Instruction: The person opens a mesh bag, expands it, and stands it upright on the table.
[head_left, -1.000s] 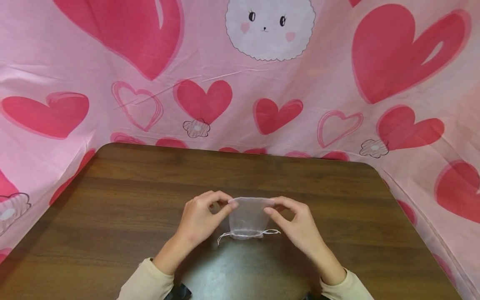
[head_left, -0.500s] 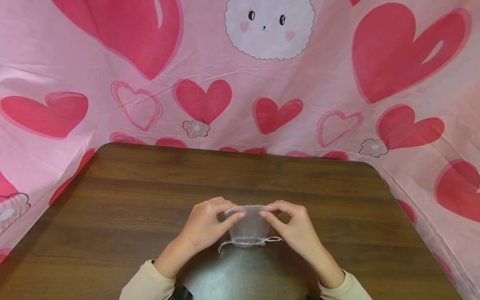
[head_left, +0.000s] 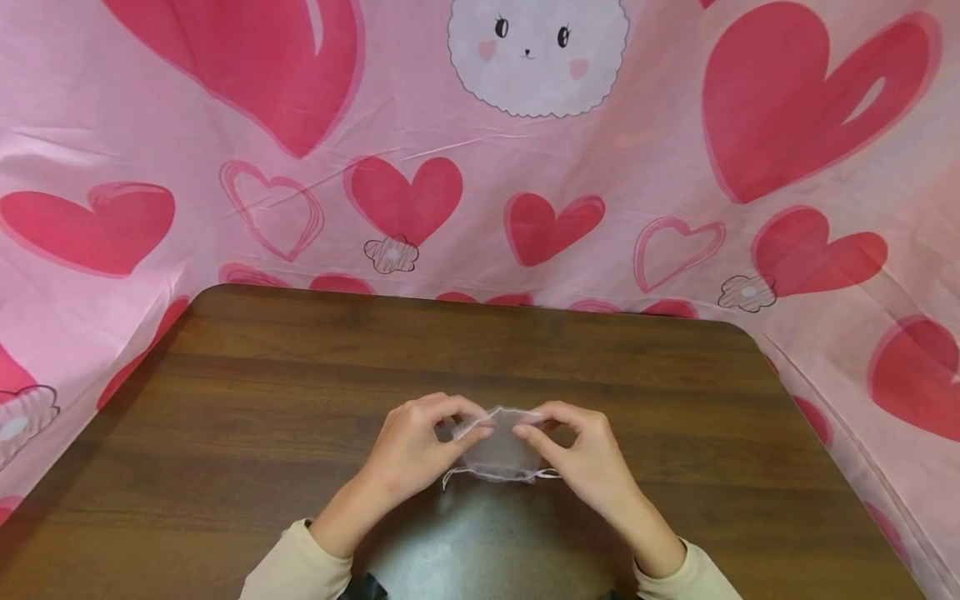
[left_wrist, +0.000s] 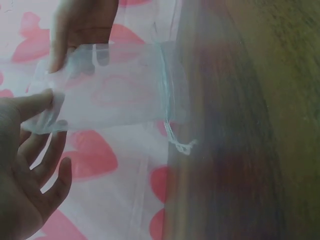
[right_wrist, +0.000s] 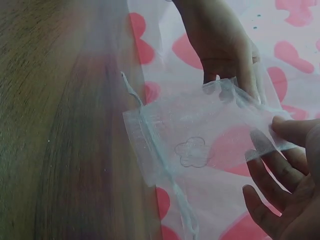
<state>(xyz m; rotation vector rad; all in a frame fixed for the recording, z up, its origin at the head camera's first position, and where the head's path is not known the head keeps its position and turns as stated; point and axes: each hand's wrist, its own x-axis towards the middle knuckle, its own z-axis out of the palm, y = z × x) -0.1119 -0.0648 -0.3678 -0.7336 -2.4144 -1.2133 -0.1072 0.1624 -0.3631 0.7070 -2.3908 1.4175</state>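
A sheer white drawstring pouch [head_left: 498,454] hangs between the two hands, its corded end pointing down toward the table. The left hand [head_left: 416,437] pinches one upper corner of the pouch between thumb and fingers. At the opposite upper corner, the right hand [head_left: 581,446] pinches the fabric in the same way. In the left wrist view the white drawstring [left_wrist: 165,90] crosses the pouch near its far end, with a knotted tail dangling. Through the mesh, fingers [right_wrist: 260,142] show behind the cloth in the right wrist view.
A dark brown wooden table [head_left: 300,358] lies under the hands. Pink cloth [head_left: 480,225] printed with hearts stands around its back and sides. Beige sleeves [head_left: 300,562] cover both forearms near the front edge.
Both hands have come closer together and a little nearer the body. The pouch's upper edge, straight and taut before, now bends into a peak between them.
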